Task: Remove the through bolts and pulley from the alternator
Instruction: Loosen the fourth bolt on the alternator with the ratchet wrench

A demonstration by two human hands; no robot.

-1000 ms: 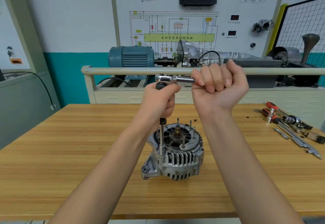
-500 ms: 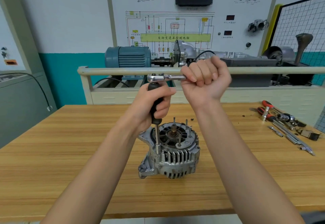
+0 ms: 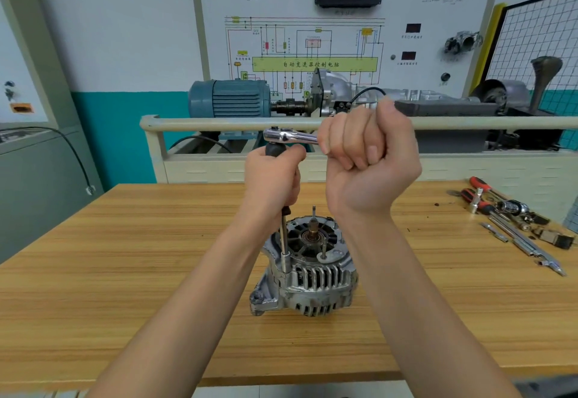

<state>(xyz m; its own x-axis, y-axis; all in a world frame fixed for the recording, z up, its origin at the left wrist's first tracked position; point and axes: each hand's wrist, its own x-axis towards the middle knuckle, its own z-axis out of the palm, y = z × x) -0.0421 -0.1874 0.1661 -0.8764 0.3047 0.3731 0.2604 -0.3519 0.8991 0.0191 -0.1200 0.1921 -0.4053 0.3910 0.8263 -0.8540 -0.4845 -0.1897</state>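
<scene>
Nearest: wooden bench [image 3: 125, 288], plank top, front edge at bottom of view. Alternator [image 3: 308, 268] standing on bench centre, rear end up, shaft stub and a few studs poking upward; casting marks unreadable. Extension bar [image 3: 284, 241] upright, socket end seated at left rim of housing. Left hand [image 3: 272, 182] wrapped round black grip at top of bar. Right hand [image 3: 369, 153] fisted tight on handle of chrome ratchet [image 3: 289, 136], head sitting on top of bar, handle horizontal to right. No brand legible on ratchet. Loose tools [image 3: 513, 219] scattered at right end of bench, red-handled ones among them. Behind bench: cream rail [image 3: 219, 123], blue motor [image 3: 230, 99] coupled to a gearbox. Furthest: wall board [image 3: 344, 22] with wiring diagram, green bar reading "自动变速器控制电脑"; smaller captions too blurred.
</scene>
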